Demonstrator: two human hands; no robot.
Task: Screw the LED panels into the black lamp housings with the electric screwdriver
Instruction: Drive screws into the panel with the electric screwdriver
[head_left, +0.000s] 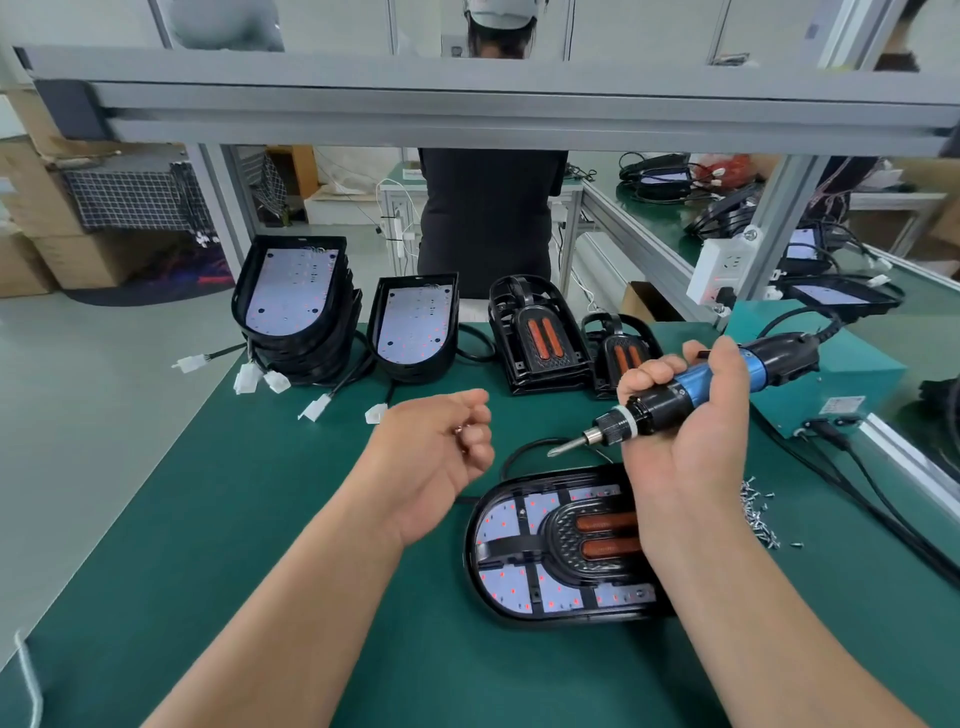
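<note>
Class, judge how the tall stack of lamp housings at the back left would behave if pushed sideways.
The stack of housings probably shears or topples: it is piled high and unevenly offset. Its trailing cables would likely drag and snag. Its parts look like rigid moulded plastic, so probably stiff.

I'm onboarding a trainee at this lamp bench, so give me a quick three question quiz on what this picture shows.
1. Multiple choice: which hand grips the electric screwdriver? A: left. B: right. C: neither.
2. True or false: loose screws lie on the green mat to the right of the nearest lamp housing.
3. Fill in: the screwdriver's bit points toward the person's ___ side.

Key
1. B, the right hand.
2. True.
3. Left.
</note>
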